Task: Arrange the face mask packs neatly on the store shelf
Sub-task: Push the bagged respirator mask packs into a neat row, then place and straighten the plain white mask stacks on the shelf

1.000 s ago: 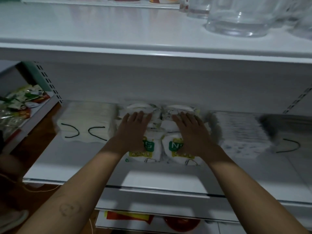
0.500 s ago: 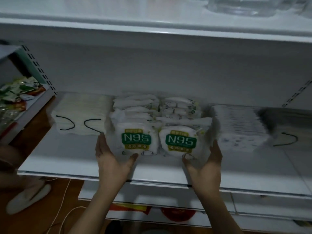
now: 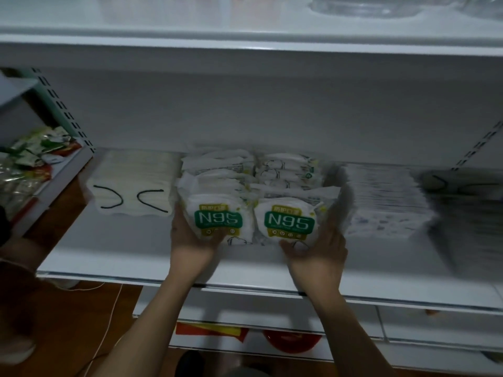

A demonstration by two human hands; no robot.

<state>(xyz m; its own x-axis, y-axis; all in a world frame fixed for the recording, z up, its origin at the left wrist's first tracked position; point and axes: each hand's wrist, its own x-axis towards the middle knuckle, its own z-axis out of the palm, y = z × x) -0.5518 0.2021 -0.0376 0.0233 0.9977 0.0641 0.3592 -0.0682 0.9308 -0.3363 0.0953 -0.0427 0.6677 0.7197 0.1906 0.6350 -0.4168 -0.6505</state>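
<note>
The N95 packs [image 3: 288, 221] are set in two rows at the middle of the shelf [image 3: 128, 254], side by side and touching, between a white stack [image 3: 133, 186] on the left and a patterned stack [image 3: 386, 202] on the right, with a dark stack [image 3: 462, 210] beyond that. The left hand [image 3: 190, 235] is laid against the outer side of the left row, and the right hand [image 3: 318, 248] against the outer side of the right row. Both hands are spread wide, with fingers fairly straight and thumbs reaching across the front packs' lower corners. The rows are pressed between them and nothing is seen to be lifted. The step in hand is judged to be the squaring-up of the two rows into one tidy block. The packs behind the front pair are still seen lying unevenly, and the fronts appear to stand a little forward of the white stack. For the next move, even inward pressure is called for, and then a gentle push back until the fronts are lined up with the neighbours, care being taken that the slippery packs are not buckled upward or tipped over
</note>
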